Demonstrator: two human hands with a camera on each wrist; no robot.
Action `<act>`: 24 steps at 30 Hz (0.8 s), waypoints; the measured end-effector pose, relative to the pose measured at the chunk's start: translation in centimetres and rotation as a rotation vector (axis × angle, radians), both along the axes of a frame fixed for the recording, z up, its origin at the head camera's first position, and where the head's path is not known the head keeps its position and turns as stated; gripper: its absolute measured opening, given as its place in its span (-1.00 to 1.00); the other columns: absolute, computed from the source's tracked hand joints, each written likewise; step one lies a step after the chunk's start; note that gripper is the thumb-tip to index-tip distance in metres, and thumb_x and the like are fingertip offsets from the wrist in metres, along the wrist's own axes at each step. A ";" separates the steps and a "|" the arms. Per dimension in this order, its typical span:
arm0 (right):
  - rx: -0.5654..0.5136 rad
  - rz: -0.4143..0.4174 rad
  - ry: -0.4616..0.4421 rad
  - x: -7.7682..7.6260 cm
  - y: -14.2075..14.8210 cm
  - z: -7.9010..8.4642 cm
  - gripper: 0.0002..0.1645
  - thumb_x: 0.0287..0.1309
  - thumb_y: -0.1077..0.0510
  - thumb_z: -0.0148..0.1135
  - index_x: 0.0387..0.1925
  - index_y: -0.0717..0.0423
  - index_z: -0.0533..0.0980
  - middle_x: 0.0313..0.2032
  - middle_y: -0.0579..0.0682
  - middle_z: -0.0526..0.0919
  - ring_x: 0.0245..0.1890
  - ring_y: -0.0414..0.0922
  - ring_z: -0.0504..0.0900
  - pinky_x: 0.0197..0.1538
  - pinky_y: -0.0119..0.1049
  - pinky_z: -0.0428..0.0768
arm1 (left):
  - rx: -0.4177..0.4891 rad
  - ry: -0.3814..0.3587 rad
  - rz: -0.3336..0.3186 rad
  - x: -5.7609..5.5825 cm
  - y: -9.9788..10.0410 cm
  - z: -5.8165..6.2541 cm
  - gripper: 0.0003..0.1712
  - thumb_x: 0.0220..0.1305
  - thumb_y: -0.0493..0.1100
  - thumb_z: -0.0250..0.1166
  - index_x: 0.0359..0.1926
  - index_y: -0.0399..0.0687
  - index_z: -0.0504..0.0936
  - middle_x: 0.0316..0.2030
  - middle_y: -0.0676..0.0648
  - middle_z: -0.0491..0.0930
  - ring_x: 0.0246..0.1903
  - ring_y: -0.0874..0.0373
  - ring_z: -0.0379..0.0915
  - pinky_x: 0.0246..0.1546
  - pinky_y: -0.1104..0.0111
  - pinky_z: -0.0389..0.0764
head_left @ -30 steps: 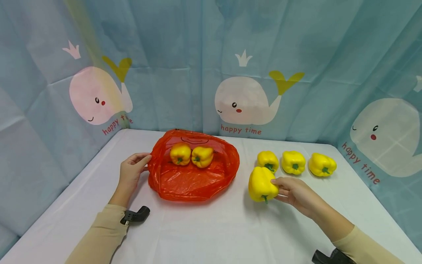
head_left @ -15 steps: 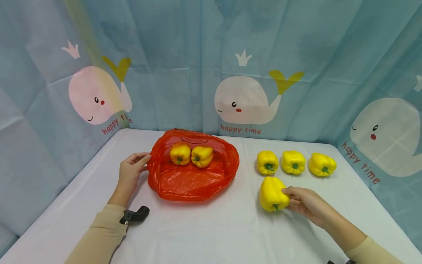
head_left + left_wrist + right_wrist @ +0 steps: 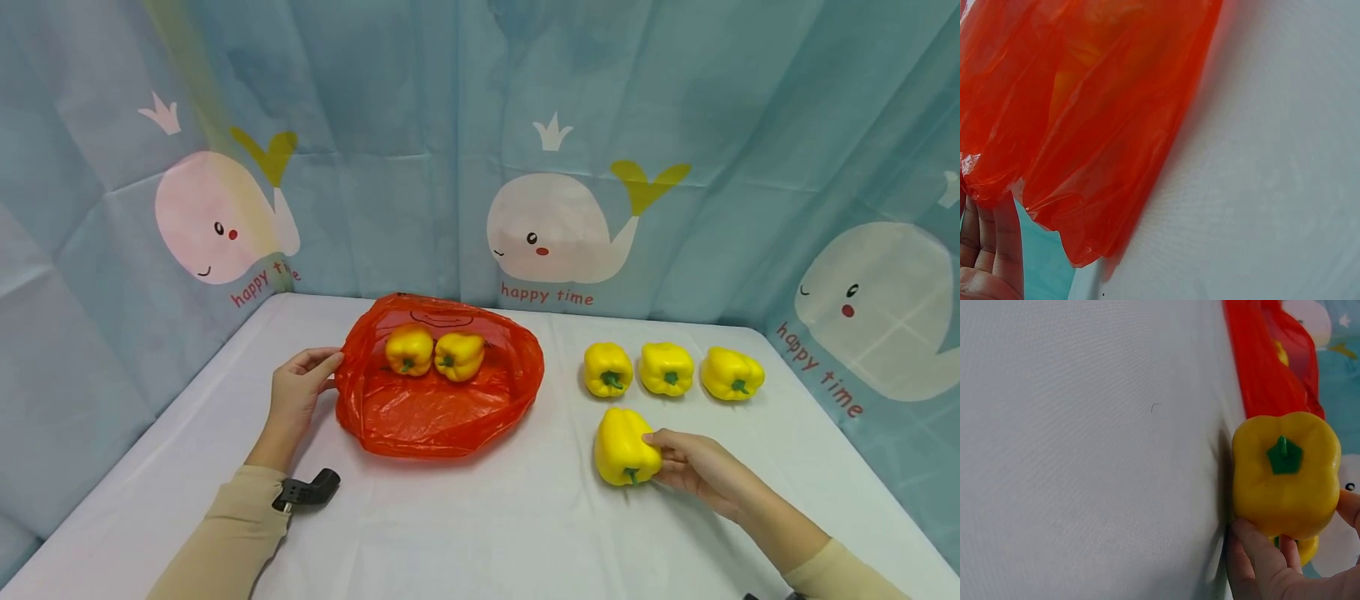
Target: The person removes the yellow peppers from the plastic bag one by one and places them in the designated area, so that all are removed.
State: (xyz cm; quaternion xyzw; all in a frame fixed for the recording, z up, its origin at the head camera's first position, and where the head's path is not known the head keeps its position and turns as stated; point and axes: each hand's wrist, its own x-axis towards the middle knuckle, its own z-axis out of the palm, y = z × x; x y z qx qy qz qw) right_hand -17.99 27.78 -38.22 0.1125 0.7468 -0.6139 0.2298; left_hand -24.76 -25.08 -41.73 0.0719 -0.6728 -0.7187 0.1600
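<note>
A red plastic bag (image 3: 431,421) lies with its mouth spread wide at the centre left of the table, two yellow bell peppers (image 3: 408,350) inside it. My left hand (image 3: 295,400) pinches the bag's left rim between thumb and fingers; in the left wrist view the bag's side (image 3: 1104,125) hangs in folds above the fingers. In my right hand (image 3: 697,471) is another yellow bell pepper (image 3: 624,446), gripped from its right side with the green stem facing me. The right wrist view shows the thumb and fingers around this pepper (image 3: 1285,487), close over the white cloth.
Three more yellow bell peppers stand in a row at the back right: a left one (image 3: 608,369), a middle one (image 3: 667,368) and a right one (image 3: 732,373). A white cloth (image 3: 465,533) covers the table. A blue whale-print curtain (image 3: 420,167) encloses the back and sides.
My right hand has moved right and toward me with the bell pepper, uncovering the left pepper of the back row. The left hand and the bag have stayed in place.
</note>
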 end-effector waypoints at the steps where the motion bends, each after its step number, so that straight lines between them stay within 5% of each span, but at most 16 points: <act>1: -0.002 0.002 -0.001 0.0 0.0 0.0 -0.39 0.37 -0.04 0.14 0.14 0.42 0.34 -0.05 0.07 0.59 -0.13 -0.20 0.65 0.05 -0.20 0.71 | 0.003 0.002 -0.002 0.0 0.0 0.0 -0.94 0.29 -0.14 0.37 -0.23 0.05 0.72 -0.42 0.26 0.70 -0.40 0.36 0.62 -0.36 0.55 0.69; 24: 0.032 0.068 0.028 -0.1 0.4 -0.1 -0.09 0.41 -0.10 0.08 0.38 0.58 0.06 0.20 0.20 0.51 -0.07 -0.26 0.66 0.08 -0.23 0.70 | -0.020 -0.017 0.002 0.1 0.0 0.0 -0.89 0.29 -0.10 0.37 -0.20 0.03 0.71 -0.41 0.28 0.70 -0.38 0.37 0.61 -0.34 0.57 0.68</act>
